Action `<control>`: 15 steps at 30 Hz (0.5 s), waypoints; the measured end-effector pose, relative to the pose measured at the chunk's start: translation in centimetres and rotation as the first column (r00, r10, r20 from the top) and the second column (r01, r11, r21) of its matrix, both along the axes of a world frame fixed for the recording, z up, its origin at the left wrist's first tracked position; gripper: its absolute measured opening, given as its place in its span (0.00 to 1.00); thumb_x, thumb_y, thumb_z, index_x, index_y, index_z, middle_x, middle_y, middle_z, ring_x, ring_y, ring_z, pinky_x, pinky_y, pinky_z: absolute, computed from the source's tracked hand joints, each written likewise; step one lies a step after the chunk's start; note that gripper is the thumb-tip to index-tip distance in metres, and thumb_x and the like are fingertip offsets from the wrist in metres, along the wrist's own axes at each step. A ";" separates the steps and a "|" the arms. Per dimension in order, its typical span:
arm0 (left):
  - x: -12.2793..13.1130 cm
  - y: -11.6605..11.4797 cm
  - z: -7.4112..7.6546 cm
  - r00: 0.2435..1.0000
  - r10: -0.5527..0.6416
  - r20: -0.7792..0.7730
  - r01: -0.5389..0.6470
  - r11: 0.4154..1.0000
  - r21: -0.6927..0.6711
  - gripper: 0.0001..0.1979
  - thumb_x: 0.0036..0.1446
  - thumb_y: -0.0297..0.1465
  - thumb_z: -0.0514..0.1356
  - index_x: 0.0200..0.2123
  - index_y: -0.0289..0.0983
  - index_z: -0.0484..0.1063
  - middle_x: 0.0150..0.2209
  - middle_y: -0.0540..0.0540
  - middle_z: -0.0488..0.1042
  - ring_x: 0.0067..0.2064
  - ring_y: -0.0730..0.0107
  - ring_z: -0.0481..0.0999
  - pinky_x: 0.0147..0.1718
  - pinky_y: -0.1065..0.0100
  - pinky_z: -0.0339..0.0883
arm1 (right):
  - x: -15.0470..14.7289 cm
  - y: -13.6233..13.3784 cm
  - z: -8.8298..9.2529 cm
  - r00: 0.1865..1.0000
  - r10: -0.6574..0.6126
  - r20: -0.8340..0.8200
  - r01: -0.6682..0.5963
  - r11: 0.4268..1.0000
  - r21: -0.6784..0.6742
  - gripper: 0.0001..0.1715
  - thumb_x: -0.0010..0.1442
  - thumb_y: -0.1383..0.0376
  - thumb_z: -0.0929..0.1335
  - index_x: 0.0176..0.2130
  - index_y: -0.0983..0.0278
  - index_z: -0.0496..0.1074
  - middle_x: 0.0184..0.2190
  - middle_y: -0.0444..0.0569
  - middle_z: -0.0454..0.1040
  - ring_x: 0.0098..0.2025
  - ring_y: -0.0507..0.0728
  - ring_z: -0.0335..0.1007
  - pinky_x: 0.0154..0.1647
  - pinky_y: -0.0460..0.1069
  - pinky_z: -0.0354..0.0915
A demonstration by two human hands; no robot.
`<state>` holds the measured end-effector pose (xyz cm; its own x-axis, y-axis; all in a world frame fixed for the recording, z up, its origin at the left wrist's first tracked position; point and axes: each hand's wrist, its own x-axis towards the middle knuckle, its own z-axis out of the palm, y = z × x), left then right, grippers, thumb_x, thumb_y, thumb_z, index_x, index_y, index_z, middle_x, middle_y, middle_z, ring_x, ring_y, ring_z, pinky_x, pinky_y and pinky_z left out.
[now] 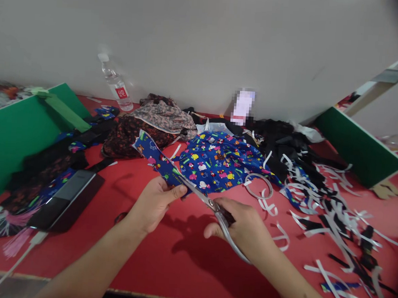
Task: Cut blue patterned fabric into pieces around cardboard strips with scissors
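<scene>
My left hand pinches a strip of blue printed fabric between thumb and fingers, the free end sticking out up and to the left. My right hand is wrapped round the handles of a pair of metal scissors. The scissor blades point up and left and lie along the strip, close to my left thumb. Whether the blades are apart is hard to see. Behind both hands lies a heap of the same blue cartoon-print fabric on the red table.
White and black trimmings litter the right side, near a white ring. Dark floral fabric, a water bottle and a lit phone stand or lie at the back. A cabled black device sits left. Green boards flank the table.
</scene>
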<state>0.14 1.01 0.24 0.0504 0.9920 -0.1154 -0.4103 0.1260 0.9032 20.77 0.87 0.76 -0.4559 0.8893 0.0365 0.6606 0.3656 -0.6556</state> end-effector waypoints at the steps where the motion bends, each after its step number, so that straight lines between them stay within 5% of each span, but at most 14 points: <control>1: 0.0 0.0 0.0 1.000 0.000 0.003 0.000 1.000 -0.003 0.07 0.44 0.30 0.67 0.28 0.35 0.75 0.26 0.51 0.74 0.27 0.78 0.68 0.30 0.75 0.63 | 0.0 0.0 0.0 1.000 -0.005 0.002 0.005 1.000 0.001 0.28 0.47 0.41 0.67 0.25 0.63 0.63 0.19 0.40 0.61 0.21 0.49 0.51 0.22 0.44 0.48; 9: 0.1 0.0 -0.7 0.998 -0.042 -0.047 0.041 0.999 -0.031 0.08 0.44 0.32 0.67 0.28 0.34 0.75 0.24 0.50 0.73 0.28 0.77 0.68 0.31 0.73 0.62 | 0.0 0.1 -0.1 1.000 0.012 -0.007 -0.012 1.000 -0.004 0.26 0.49 0.44 0.67 0.36 0.62 0.67 0.24 0.41 0.63 0.23 0.50 0.55 0.24 0.44 0.51; 15: 0.2 -0.1 -0.7 0.998 -0.040 -0.048 0.038 0.998 -0.051 0.08 0.44 0.32 0.68 0.27 0.34 0.75 0.24 0.51 0.73 0.27 0.77 0.68 0.30 0.74 0.62 | -0.1 -0.1 -0.1 1.000 -0.011 -0.004 0.010 1.000 -0.006 0.26 0.48 0.43 0.68 0.27 0.62 0.64 0.20 0.39 0.61 0.21 0.49 0.52 0.23 0.44 0.49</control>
<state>0.30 0.91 -0.50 0.0820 0.9824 -0.1677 -0.3599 0.1861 0.9142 20.63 0.81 0.66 -0.4464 0.8942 0.0329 0.6619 0.3547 -0.6604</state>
